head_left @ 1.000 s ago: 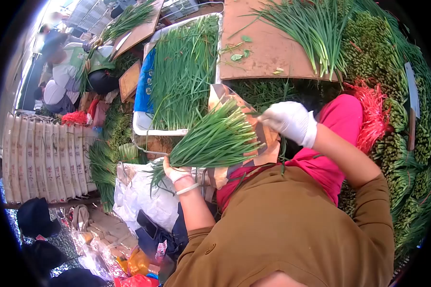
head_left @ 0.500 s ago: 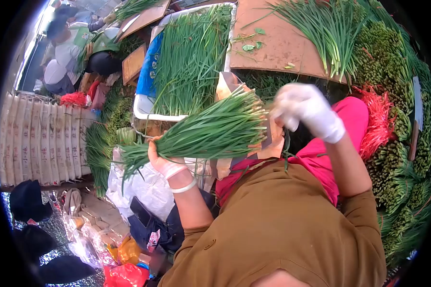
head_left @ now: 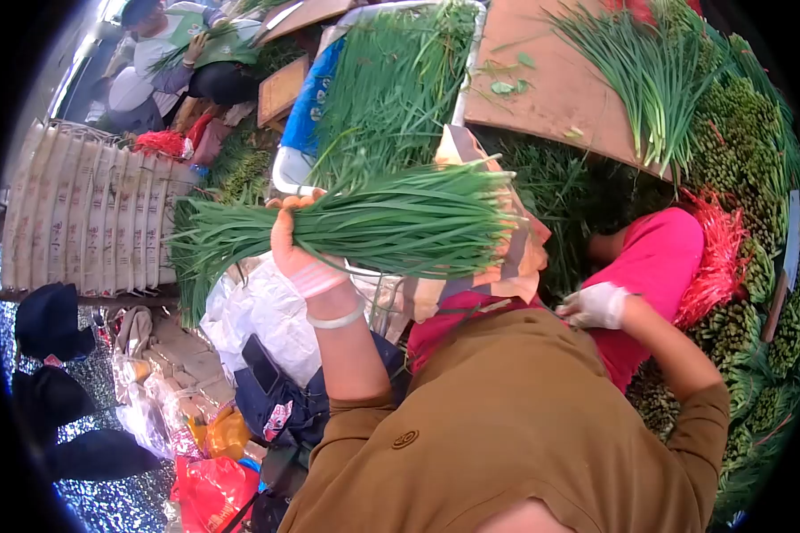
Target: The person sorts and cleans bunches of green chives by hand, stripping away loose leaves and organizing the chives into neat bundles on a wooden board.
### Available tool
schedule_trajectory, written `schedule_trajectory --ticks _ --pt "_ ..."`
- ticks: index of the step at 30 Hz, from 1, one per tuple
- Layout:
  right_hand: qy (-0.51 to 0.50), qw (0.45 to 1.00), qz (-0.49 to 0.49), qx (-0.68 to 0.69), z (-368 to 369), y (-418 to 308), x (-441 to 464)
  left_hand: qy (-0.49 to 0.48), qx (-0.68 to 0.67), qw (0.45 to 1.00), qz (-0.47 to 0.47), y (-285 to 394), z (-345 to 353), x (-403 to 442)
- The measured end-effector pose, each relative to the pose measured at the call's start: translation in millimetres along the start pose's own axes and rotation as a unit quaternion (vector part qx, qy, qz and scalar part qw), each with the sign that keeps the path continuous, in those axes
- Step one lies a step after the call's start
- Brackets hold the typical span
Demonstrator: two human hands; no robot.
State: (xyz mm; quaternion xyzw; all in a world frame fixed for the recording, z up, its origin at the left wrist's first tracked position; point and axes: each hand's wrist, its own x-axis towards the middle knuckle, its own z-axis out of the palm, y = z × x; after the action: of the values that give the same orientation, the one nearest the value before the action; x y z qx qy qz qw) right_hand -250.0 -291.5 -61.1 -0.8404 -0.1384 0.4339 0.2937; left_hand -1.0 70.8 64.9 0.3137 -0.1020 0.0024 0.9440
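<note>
A thick bunch of green chives (head_left: 409, 222) lies level in front of my body, its pale cut ends toward the right. My left hand (head_left: 304, 253), in an orange-and-white glove, is wrapped around the leafy part of the bunch. My right hand (head_left: 596, 306), in a white glove, rests low at the pink trousers (head_left: 653, 271) by the hem of my brown top. Its fingers are drawn together; whether anything is in them is hidden. A striped cloth (head_left: 524, 253) lies over my lap beneath the chives' cut ends.
Loose chives fill a white-rimmed tub (head_left: 293, 171) ahead. More chives (head_left: 653, 98) lie on a brown board (head_left: 542, 80). On the right are stacked bundles (head_left: 747, 133), red plastic strings (head_left: 713, 258) and a knife (head_left: 791, 240). Another person (head_left: 164, 53) handles greens at far left.
My right hand has dropped from beside the cut ends to my lap. The bunch in my left hand has turned more level and shifted slightly up, and the whole view has shifted somewhat.
</note>
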Motion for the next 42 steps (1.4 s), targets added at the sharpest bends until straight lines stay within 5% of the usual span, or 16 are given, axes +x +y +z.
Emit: schedule_trajectory --ticks 1,3,5,7,11,16,20,24,28,31,33,34,36,37,39,42 --pt "0.043 0.986 0.094 -0.132 -42 -37 -31 -0.004 0.006 1.0 0.013 -2 14 2" --pt "0.362 0.886 0.145 -0.252 -75 -30 -48 -0.005 0.02 0.999 0.037 -2 38 1" --pt "0.512 0.83 0.16 -0.152 -116 -38 -62 -0.01 0.056 0.998 0.03 3 67 -4" --pt "0.618 0.779 0.006 -0.109 -142 -64 -68 -0.06 0.08 0.995 0.029 8 86 -7" --pt "0.629 0.754 -0.18 0.052 -172 -132 -59 -0.211 0.045 0.976 0.002 15 115 -5" --pt "0.675 0.645 -0.35 -0.074 -220 -194 -43 -0.251 0.115 0.961 0.002 14 170 -13" --pt "0.42 0.881 -0.214 -0.041 -212 -201 -57 -0.225 0.116 0.967 0.034 3 184 4" --pt "0.66 0.696 -0.278 -0.045 -196 -185 -47 -0.196 0.172 0.964 0.052 -10 209 15" --pt "0.653 0.714 -0.234 0.092 -201 -210 -46 -0.31 0.342 0.88 0.115 -43 248 12" --pt "0.698 0.595 -0.269 0.293 -213 -190 -32 -0.355 0.384 0.851 0.051 -61 291 2" --pt "0.655 0.573 -0.338 0.357 -224 -163 -37 -0.578 0.364 0.682 0.261 -75 289 31" --pt "0.662 0.558 -0.312 0.392 -224 -153 -48 -0.606 0.333 0.647 0.322 -86 295 39" --pt "0.621 0.526 -0.305 0.494 -226 -125 -73 -0.583 0.045 0.796 -0.155 -66 319 32" --pt "0.57 0.509 -0.321 0.56 -227 -101 -84 -0.56 0.05 0.8 -0.208 -64 316 39" --pt "0.499 0.475 -0.405 0.601 -223 -55 -105 -0.558 0.157 0.793 -0.188 -41 297 51" --pt "0.504 0.417 -0.453 0.606 -207 -15 -117 -0.416 0.289 0.856 -0.106 -58 238 67"
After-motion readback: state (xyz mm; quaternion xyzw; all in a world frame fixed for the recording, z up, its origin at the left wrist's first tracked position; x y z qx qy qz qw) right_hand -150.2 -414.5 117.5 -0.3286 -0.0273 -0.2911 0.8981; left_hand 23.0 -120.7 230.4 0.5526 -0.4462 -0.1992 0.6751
